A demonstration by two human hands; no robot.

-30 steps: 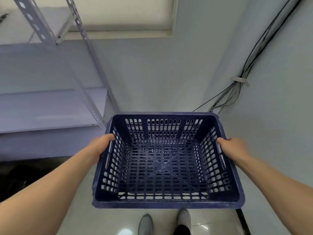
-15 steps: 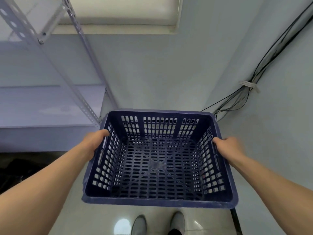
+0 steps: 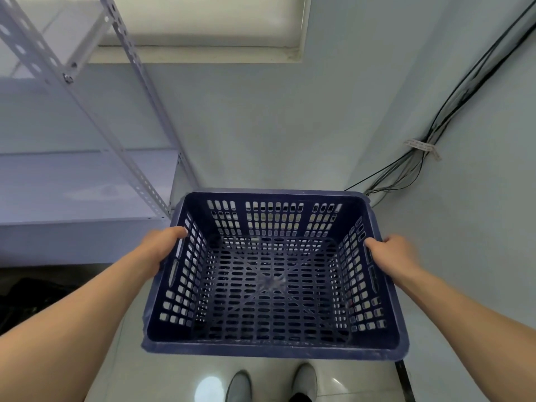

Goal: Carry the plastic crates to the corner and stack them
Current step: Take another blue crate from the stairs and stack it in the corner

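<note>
One blue crate [image 3: 272, 285] — two hands, left hand [image 3: 162, 248] and right hand [image 3: 391, 253], gripping its sides.

Crate [image 3: 272, 274] btwn hands, shelf rack [image 3: 87, 181] left, cables [image 3: 420, 163] right, shoes [image 3: 272, 384] below.

A dark blue plastic crate [image 3: 272, 288] with slotted walls and floor sits level in mid-air, open side up, empty.
</note>
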